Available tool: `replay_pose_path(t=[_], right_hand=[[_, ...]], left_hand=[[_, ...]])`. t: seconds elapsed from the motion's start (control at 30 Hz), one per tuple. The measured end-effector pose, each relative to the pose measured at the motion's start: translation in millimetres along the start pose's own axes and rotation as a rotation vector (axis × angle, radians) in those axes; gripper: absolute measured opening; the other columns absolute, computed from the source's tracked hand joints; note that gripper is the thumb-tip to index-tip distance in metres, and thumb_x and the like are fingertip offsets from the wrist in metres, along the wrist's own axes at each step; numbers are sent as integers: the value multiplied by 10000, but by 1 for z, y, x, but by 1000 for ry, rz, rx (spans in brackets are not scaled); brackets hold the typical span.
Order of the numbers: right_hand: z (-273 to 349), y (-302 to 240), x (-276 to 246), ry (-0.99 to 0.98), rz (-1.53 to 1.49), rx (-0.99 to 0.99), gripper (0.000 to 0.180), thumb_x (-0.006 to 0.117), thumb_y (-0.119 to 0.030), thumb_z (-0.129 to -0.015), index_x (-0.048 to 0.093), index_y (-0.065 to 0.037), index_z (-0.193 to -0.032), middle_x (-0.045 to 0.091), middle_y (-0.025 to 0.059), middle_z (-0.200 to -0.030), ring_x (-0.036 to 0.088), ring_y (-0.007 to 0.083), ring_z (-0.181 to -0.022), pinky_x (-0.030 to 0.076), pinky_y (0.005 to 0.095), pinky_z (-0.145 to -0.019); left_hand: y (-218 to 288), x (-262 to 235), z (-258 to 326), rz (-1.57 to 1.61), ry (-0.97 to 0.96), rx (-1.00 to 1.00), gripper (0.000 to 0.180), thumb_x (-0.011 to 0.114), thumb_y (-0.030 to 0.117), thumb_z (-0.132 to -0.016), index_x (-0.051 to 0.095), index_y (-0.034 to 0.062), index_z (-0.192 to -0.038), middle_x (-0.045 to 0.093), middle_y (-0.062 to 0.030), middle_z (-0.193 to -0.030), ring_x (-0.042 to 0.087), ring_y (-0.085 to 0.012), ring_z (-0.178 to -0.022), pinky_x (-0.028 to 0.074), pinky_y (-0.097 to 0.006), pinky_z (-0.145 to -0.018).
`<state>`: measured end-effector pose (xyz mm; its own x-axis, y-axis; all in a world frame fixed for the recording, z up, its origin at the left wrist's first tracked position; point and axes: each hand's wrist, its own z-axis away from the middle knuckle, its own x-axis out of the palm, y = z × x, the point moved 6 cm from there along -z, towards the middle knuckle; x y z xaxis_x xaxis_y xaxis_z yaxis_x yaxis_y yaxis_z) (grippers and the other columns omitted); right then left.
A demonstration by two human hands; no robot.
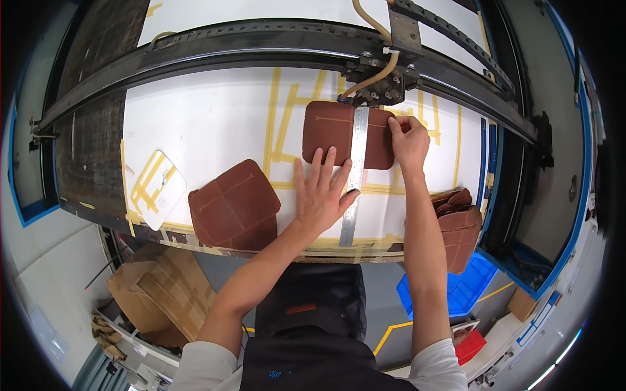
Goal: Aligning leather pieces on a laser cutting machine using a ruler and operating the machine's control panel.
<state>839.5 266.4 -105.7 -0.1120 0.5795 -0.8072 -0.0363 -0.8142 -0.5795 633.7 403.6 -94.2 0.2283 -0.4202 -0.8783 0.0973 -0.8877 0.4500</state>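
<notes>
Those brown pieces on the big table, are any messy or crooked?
Yes: the right pile looks messy, its far end ruffled and its near end poking past the front edge of the table. The left stack sits slanted compared with the piece under the ruler.

Cardboard box [156, 293] left, blue bin [471, 285] right; small red container [469, 347], perhaps

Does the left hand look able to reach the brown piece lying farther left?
Probably yes, if lifted off the metal ruler: only flat, taped white sheet seems to lie between the left hand and that brown piece.
</notes>
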Motion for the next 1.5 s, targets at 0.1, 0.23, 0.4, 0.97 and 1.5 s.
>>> replay_pose_path(t=[0.1, 0.23, 0.4, 0.97, 1.5], right_hand=[[3, -5, -2, 6, 61, 34, 264, 752, -336, -906, 750, -73, -922, 752, 102, -811, 719, 303, -749, 553, 410, -717], [5, 3, -9, 81, 42, 60, 261, 742, -340, -915, 753, -80, -940, 756, 102, -829, 721, 307, -762, 554, 413, -721], [13, 6, -13, 24, -17, 66, 232, 708, -295, -931, 763, -79, -994, 763, 104, -856, 730, 305, -795, 559, 406, -754], [19, -10, -14, -2, -31, 71, 376, 749, -278, -867, 720, -36, -1153, 763, 118, -924, 735, 312, -870, 561, 406, -839], [13, -2, -5, -14, 20, 123, 208, 775, -291, -879, 763, -84, -880, 759, 115, -833, 730, 333, -814, 567, 431, -760]], left_hand=[[-1, 1, 1, -7, -1, 4, 635, 741, 483, -877, 626, 129, -1391, 421, -196, -1579, 358, -413, -1469, 222, -713, -1145], [0, 3, 1, -9, -9, 1, 668, 735, 482, -884, 589, 118, -1425, 416, -196, -1582, 349, -413, -1475, 218, -710, -1149], [2, 2, 3, -31, -13, -6, 684, 721, 472, -900, 553, 106, -1453, 403, -199, -1590, 336, -409, -1484, 218, -705, -1153], [-7, 11, -38, -24, -9, 46, 811, 693, 521, -904, 460, 49, -1520, 376, -235, -1601, 329, -417, -1496, 198, -679, -1181], [-49, 8, -69, -211, -4, -57, 918, 570, 628, -950, 370, -37, -1550, 321, -249, -1628, 247, -387, -1541, 139, -601, -1238]])
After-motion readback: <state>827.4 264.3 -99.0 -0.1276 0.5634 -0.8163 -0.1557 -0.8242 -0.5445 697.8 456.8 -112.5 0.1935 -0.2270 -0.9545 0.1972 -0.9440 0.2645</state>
